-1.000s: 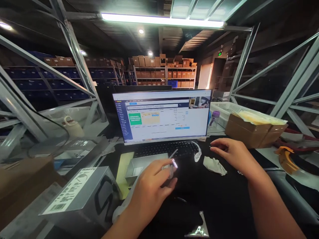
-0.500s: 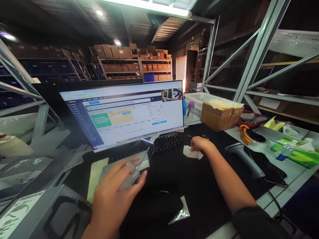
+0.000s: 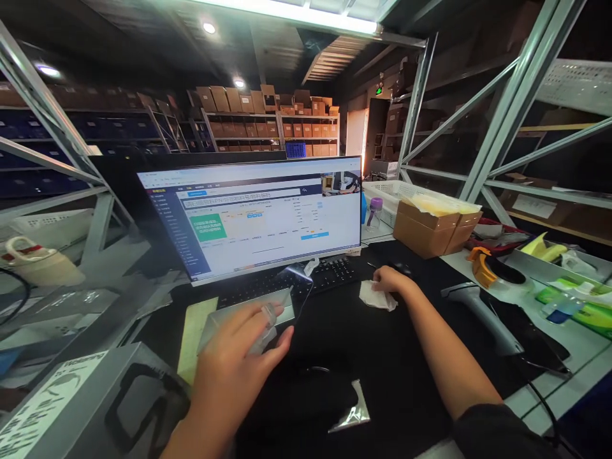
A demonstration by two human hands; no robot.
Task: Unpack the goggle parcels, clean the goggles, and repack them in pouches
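My left hand is partly closed at the left of the black mat, with a small clear plastic piece at its fingertips; its exact kind is unclear. Just beyond these fingers lies a flat grey-white item, partly covered by the hand. My right hand is curled at a crumpled white tissue, right of the keyboard. A thin dark tip shows past its fingers; what they hold is hidden. Nearer me, a torn scrap of clear film rests on the mat.
A monitor stands behind the keyboard. To the right are a barcode scanner, an orange tape dispenser and a cardboard box. A grey box occupies the near left. A purple-capped bottle stands beside the monitor.
The view has shifted slightly, so most things appear further right. My left hand keeps the clear piece at its fingers, and my right hand stays at the tissue.
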